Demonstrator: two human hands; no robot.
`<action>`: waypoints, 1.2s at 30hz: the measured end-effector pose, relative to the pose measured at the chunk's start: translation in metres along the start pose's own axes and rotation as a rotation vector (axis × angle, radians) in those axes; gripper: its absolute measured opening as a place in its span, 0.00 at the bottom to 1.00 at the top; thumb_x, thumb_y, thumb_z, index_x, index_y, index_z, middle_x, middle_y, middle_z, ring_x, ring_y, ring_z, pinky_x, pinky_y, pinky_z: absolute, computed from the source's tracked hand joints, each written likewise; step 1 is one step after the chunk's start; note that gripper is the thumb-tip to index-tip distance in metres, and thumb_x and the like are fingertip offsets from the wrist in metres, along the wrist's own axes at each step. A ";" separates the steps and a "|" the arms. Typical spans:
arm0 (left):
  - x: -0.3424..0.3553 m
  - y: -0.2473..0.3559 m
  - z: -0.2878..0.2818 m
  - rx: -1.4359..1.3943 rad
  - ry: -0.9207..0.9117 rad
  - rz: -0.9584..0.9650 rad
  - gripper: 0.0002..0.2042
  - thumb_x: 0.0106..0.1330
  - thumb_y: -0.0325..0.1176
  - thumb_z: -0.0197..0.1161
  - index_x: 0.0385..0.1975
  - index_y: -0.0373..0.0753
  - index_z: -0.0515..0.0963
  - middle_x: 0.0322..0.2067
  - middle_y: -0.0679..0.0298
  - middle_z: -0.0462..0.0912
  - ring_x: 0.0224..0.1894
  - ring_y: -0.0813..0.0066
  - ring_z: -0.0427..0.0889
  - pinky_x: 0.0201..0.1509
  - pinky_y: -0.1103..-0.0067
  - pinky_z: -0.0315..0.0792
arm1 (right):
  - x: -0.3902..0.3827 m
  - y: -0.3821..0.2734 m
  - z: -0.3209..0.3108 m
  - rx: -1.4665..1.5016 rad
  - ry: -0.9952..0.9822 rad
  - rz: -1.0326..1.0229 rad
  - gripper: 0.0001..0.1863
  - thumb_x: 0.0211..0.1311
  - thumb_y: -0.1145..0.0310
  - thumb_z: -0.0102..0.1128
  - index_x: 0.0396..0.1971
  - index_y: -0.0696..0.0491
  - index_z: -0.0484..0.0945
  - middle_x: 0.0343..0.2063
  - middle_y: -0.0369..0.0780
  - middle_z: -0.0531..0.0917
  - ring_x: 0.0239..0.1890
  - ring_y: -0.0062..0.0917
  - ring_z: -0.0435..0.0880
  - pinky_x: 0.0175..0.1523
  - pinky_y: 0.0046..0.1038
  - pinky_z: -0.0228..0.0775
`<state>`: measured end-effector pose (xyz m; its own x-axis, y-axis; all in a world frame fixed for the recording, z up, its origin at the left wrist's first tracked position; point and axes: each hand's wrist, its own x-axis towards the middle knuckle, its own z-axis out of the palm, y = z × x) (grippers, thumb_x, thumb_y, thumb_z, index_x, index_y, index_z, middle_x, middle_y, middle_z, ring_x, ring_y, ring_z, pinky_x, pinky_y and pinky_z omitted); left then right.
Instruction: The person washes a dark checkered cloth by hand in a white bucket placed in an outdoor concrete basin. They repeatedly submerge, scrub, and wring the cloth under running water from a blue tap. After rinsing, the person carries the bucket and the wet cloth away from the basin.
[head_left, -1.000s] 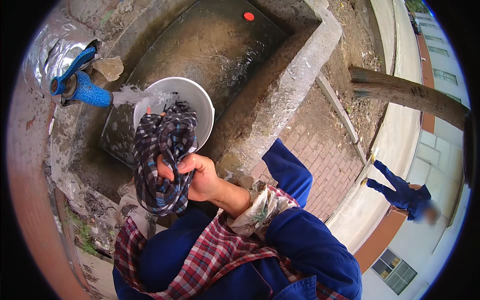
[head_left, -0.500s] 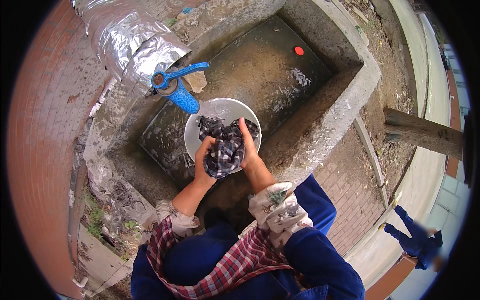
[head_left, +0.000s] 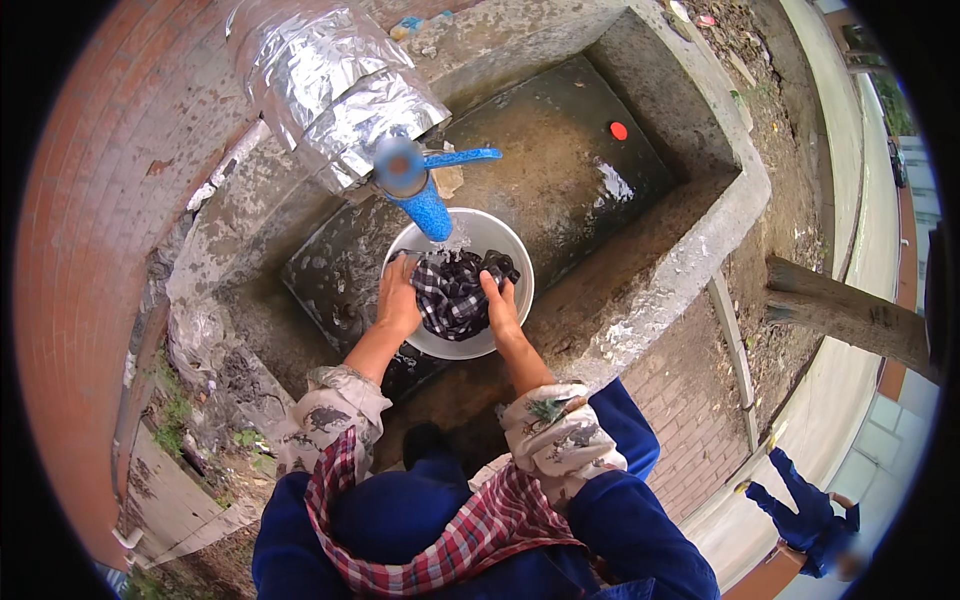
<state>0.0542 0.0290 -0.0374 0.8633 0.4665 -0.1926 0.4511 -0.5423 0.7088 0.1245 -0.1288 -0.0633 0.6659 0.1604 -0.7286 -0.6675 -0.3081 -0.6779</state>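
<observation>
A wet black-and-white checked cloth (head_left: 450, 300) lies bunched in a round white basin (head_left: 523, 250). My left hand (head_left: 398, 300) is at the cloth's left side, just inside the basin's rim, its fingers close together against the fabric and partly hidden. On the other side, my right hand (head_left: 502, 308) grips the bunched fabric between thumb and fingers. Water runs from a blue tap (head_left: 425, 212) into the basin, falling on the cloth's far part. The tap's blue lever (head_left: 465, 157) points to the right.
The basin stands in a wet concrete trough (head_left: 700, 215) with thick walls. Shiny foil (head_left: 335, 85) wraps the pipe behind the tap. A red disc (head_left: 618, 131) lies on the trough floor. A tree trunk (head_left: 845, 310) and another person (head_left: 810, 520) in blue are at the right.
My hands have lowered the cloth into the basin and moved apart to its two sides. The cloth is more spread out. The view has shifted, so the tap appears farther right.
</observation>
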 end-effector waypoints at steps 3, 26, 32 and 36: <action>-0.018 -0.022 -0.013 0.400 -0.410 0.140 0.21 0.48 0.22 0.56 0.46 0.32 0.67 0.53 0.53 0.63 0.54 0.59 0.64 0.60 0.69 0.56 | -0.007 -0.008 -0.009 -0.762 0.011 -0.227 0.47 0.46 0.49 0.58 0.59 0.62 0.47 0.57 0.60 0.52 0.59 0.49 0.55 0.62 0.34 0.49; -0.019 0.095 -0.110 -0.232 0.318 0.102 0.05 0.55 0.25 0.57 0.30 0.34 0.75 0.23 0.60 0.75 0.25 0.70 0.73 0.30 0.81 0.68 | 0.013 -0.017 -0.041 -0.531 0.444 -0.268 0.32 0.42 0.65 0.62 0.48 0.62 0.62 0.43 0.51 0.71 0.45 0.44 0.71 0.50 0.39 0.63; 0.016 0.218 -0.205 0.198 0.627 0.814 0.18 0.55 0.34 0.58 0.43 0.31 0.70 0.40 0.56 0.71 0.44 0.65 0.68 0.48 0.72 0.61 | 0.018 0.055 -0.040 0.263 -0.008 0.216 0.26 0.44 0.79 0.51 0.48 0.49 0.65 0.37 0.42 0.75 0.36 0.36 0.78 0.32 0.40 0.76; 0.027 0.244 -0.176 0.357 0.551 0.699 0.22 0.53 0.39 0.62 0.45 0.32 0.69 0.41 0.54 0.72 0.45 0.59 0.69 0.50 0.68 0.57 | 0.001 0.035 -0.031 0.120 -0.020 0.131 0.25 0.43 0.80 0.47 0.47 0.55 0.64 0.38 0.46 0.76 0.36 0.38 0.80 0.31 0.37 0.78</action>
<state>0.1478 0.0320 0.2499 0.7767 0.1709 0.6062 -0.0043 -0.9610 0.2765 0.1124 -0.1684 -0.0843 0.5644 0.1452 -0.8126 -0.7841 -0.2135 -0.5828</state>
